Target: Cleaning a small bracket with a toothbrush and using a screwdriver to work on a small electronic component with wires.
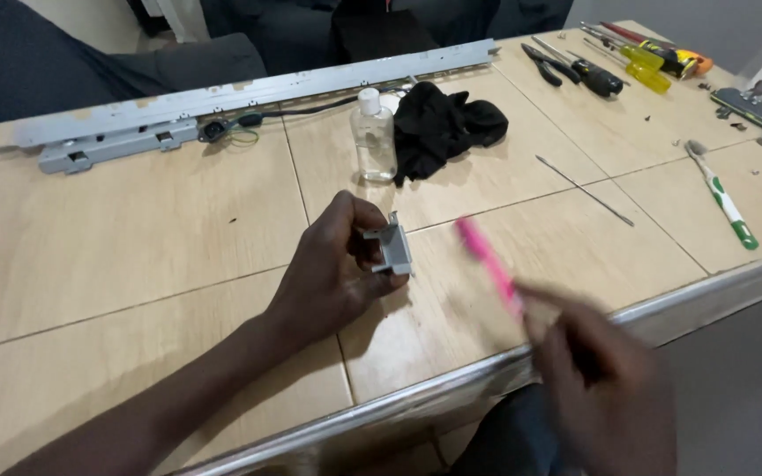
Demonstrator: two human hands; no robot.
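**Q:** Entry check, what is in each hand?

**A:** My left hand (332, 269) is closed around a small grey metal bracket (390, 247), pinched between thumb and fingers and held just above the worktop (134, 256), open side turned toward me. My right hand (597, 379) is wrapped around the handle end of a pink toothbrush (487, 260); that hand and the brush are blurred, so I cannot make out the bristles, nor whether they touch the bracket. The head end points at the bracket and sits just beside it.

**Q:** What lies around?

**A:** A clear plastic bottle (374, 137) with a white cap stands behind the bracket, and touching it on the right is a crumpled black cloth (443, 128). A long grey metal rail (249, 97) runs along the far edge. A thin metal rod (586, 190) and a green-and-white toothbrush (723, 196) lie to the right, screwdrivers (610, 66) further back.

**Q:** Notes on technique?

**A:** My judgement: keep the left grip on the bracket's outer walls so the fingers stay clear of the inside faces. Short strokes, brush angled into the corners. Brace the left wrist on the worktop, since the sheet metal edges look sharp and a slip would be unpleasant
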